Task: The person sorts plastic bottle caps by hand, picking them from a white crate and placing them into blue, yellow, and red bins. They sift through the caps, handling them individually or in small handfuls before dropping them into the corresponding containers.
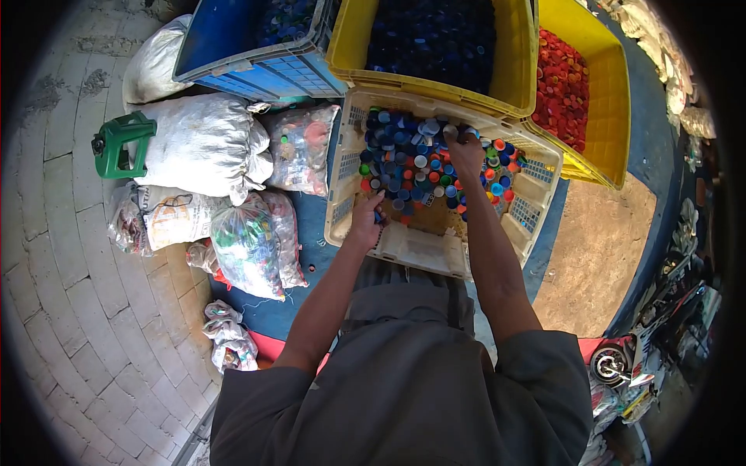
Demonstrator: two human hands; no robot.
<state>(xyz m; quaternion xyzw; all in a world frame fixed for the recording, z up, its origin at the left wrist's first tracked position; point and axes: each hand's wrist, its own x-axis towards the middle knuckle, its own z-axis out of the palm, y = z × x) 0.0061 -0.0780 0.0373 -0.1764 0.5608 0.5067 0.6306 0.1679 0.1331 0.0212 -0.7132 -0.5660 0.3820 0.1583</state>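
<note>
A shallow cream crate (423, 247) holds loose plastic bottle caps (398, 159), mostly blue, with red, orange, green and white ones mixed in. My left hand (365, 223) is at the crate's near left side, fingers curled in, with blue caps showing at them. Farther in, my right hand (465, 158) reaches down into the heap near the far wall. Its thumb and fingers close around a dark blue cap; the fingertips are partly hidden among the caps.
Beyond the crate stand a yellow bin (431, 92) of dark blue caps, a blue bin (268, 71) and another yellow bin (598, 116) of red caps. White sacks (198, 144), clear bags (247, 241) and a green plastic stool (124, 146) are at left. Brown board (594, 248) lies right.
</note>
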